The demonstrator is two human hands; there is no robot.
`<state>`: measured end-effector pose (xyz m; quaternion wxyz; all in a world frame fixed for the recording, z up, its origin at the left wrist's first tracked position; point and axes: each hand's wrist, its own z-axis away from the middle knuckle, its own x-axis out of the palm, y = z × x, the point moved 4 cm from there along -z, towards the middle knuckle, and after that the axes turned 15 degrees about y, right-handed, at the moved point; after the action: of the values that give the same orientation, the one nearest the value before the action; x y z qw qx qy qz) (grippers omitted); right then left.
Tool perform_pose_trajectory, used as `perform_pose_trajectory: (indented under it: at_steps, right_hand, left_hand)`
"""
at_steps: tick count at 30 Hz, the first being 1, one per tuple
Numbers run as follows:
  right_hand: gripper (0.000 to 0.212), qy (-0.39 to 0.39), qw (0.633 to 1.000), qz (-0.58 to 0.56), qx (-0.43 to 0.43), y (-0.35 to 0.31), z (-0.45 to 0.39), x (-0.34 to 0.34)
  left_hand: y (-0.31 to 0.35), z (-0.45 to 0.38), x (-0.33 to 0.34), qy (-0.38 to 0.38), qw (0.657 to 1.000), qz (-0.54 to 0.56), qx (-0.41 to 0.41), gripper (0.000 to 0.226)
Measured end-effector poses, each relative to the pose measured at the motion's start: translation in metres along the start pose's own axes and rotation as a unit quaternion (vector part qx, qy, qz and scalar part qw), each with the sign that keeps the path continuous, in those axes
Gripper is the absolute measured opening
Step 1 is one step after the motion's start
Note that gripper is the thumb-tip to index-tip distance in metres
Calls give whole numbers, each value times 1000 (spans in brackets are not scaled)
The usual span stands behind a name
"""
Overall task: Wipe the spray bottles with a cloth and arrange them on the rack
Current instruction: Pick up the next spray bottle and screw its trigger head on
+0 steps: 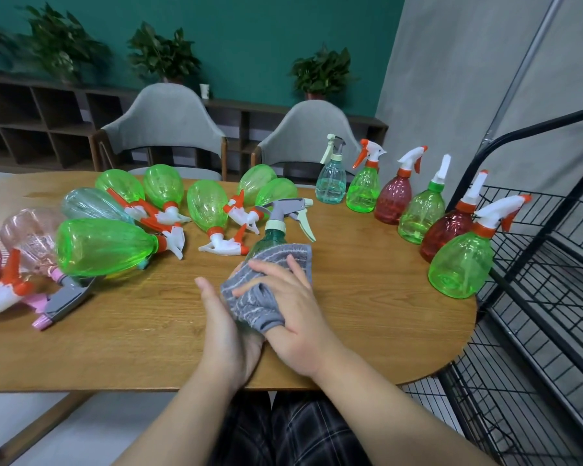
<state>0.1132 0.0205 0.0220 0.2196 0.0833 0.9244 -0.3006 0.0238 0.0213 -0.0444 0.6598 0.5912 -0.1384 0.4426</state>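
Wide wooden desk (367, 297) fills the view, and the black wire rack (532, 264) stands at its right end with its visible shelves bare, so no bottle is racked yet. Six upright bottles (424, 210) line the desk's right edge near the rack, likely wiped already. A bigger heap of lying bottles (105, 247) waits on the left, apparently unwiped, so plenty remains. Centre stage, a teal bottle (270, 237) with a grey trigger leans over the desk, wrapped in the grey cloth (266, 284). The right hand (283, 297) curls over cloth and bottle, gripping. The left hand (223, 324) cups underneath; its fingers are hidden, so its grip is unclear.
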Motion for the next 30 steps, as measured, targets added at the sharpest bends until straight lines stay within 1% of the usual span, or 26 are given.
perform_pose_trajectory:
  at_steps: [2,6,9,10,11,12,13,14,15,16,17,18,19,20,21,22,23,24,25,26,27,28,30]
  right_hand:
    - [40,-3,1000,-25,-5,4,7,-1]
    - [47,16,996,-89,24,12,17,-6]
    - [39,30,991,-134,8,8,19,-10]
    - [36,33,989,-142,3,9,20,-12]
    - [34,40,987,-157,16,11,21,-14]
    - [33,56,978,-193,59,14,24,-16]
    - [30,95,952,-250,148,17,25,-20]
    - [26,163,898,-311,266,26,26,-24]
    - [23,241,821,-352,379,37,28,-26]
    - [22,311,735,-375,471,47,30,-27]
    - [23,354,665,-390,530,54,30,-28]
    - [26,369,617,-405,565,56,25,-29]
    - [26,372,595,-414,579,56,18,-28]
    - [26,371,591,-414,584,55,12,-28]
    - [25,370,603,-409,576,53,5,-27]
    - [24,363,623,-402,565,51,-1,-25]
    - [23,351,651,-393,547,46,-8,-24]
    - [24,333,687,-375,527,42,-14,-24]
    - [27,303,733,-343,503,38,-18,-24]
    - [30,271,778,-300,481,34,-22,-23]
    - [29,246,817,-255,454,31,-24,-23]
    - [25,222,847,-221,429,29,-25,-22]
    - [28,184,889,-181,378,23,-26,-17]
  left_hand:
    - [1,0,-4,13,1000,0,6,90]
    - [4,5,1,12,999,-20,35,79]
    - [6,5,1,18,999,-24,37,76]
    - [5,4,1,21,999,-25,30,81]
    - [3,3,0,25,999,-26,22,93]
    - [2,2,-2,27,999,-26,16,103]
    - [2,1,-3,25,999,-22,18,108]
    - [3,1,-3,20,999,-17,26,109]
    - [4,1,-3,12,1000,-14,25,110]
    - [3,0,-2,-4,1000,-11,14,111]
    - [2,-1,-2,-17,1000,-6,4,111]
    - [2,0,-1,-25,1000,-2,-1,111]
    - [1,0,-1,-26,1000,-3,-4,110]
    - [1,1,-1,-29,1000,-8,-6,108]
    - [0,1,-1,-30,999,-13,-7,106]
    - [0,1,-1,-30,999,-16,-8,103]
    - [-1,2,-1,-29,999,-17,-7,98]
    - [-1,2,-1,-27,999,-17,-5,91]
    - [-1,3,-1,-24,1000,-16,1,80]
    - [-1,4,0,-23,999,-22,10,67]
    - [0,5,2,-26,999,-33,16,57]
    - [0,6,3,-28,998,-44,19,54]
    - [0,6,6,-32,997,-60,23,53]
